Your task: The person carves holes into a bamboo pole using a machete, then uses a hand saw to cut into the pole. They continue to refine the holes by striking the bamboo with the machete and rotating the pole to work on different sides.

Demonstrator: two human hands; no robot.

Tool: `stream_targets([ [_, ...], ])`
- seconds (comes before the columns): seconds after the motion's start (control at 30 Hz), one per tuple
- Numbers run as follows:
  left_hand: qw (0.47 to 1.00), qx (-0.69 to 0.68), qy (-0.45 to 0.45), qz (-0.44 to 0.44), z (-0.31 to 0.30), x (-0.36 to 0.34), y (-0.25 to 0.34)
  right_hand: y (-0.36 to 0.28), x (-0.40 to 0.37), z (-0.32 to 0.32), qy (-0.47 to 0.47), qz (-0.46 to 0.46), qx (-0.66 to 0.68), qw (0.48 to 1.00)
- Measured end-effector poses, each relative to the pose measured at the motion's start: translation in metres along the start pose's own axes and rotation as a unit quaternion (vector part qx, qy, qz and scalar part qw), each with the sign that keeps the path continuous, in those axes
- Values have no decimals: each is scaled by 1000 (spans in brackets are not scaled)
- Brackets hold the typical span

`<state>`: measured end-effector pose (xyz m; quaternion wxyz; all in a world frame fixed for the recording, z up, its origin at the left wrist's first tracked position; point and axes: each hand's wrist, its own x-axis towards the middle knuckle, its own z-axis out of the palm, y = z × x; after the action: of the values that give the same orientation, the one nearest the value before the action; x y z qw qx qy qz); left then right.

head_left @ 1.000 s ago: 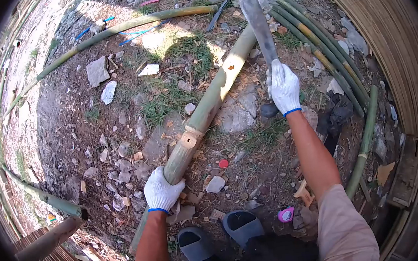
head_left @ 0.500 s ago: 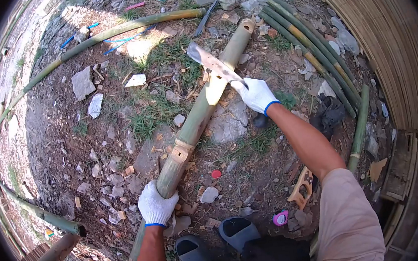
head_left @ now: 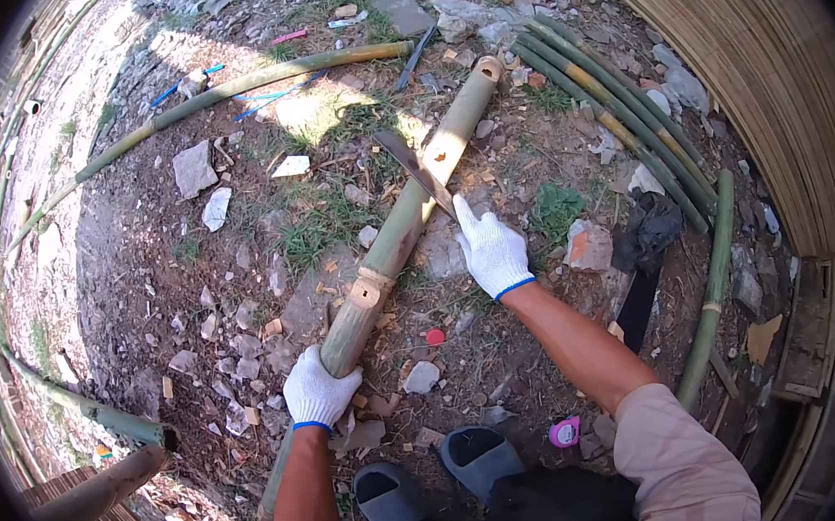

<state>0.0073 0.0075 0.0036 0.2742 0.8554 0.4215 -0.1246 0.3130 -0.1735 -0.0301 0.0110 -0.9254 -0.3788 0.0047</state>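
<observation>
A thick green bamboo pole (head_left: 403, 230) lies slantwise on the ground in front of me, with holes cut at its far end and near its middle. My left hand (head_left: 318, 389), in a white glove with a blue cuff, is closed around the pole's nearer part. My right hand (head_left: 493, 253), gloved alike, grips a machete (head_left: 417, 172), its forefinger stretched along the handle end. The blade lies across the upper pole, beside a pale shaved patch (head_left: 443, 151). Glove and fingers hide most of the handle.
Green bamboo poles (head_left: 614, 106) lie at the right, and a curved one (head_left: 220, 91) at the back left. A handsaw blade (head_left: 640, 309), pink tape measure (head_left: 564, 433), red cap (head_left: 434, 337) and grey slippers (head_left: 480, 460) are nearby. Stones and wood chips litter the soil.
My right hand has drawn the machete back toward me along the pole, and the blade has turned more edge-on. My left hand keeps its hold on the bamboo. The view has shifted slightly.
</observation>
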Motion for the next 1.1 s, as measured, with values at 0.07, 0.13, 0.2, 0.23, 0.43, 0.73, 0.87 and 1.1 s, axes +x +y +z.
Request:
stream_targets([
  [0.07,1000,-13,5,9,2,-1,0,-1,-6,-10,-37,55,69,995],
  [0.13,996,-23,68,59,3,-7,-3,0,-13,-14,37,93,92,991],
  [0.2,994,32,76,69,0,-19,-13,5,-24,-9,99,121,139,978],
  [0.23,993,56,77,71,1,-25,-20,4,-33,-15,142,113,149,972],
  [0.43,994,45,76,67,14,-23,-34,-17,-80,-49,97,7,298,950],
  [0.73,995,38,74,55,15,10,2,-39,-24,-73,123,-41,369,921],
  [0.87,995,47,62,59,12,11,1,-45,-22,-20,22,-63,261,963],
  [1.1,998,27,30,39,11,13,-1,-47,-7,-66,107,-49,313,942],
])
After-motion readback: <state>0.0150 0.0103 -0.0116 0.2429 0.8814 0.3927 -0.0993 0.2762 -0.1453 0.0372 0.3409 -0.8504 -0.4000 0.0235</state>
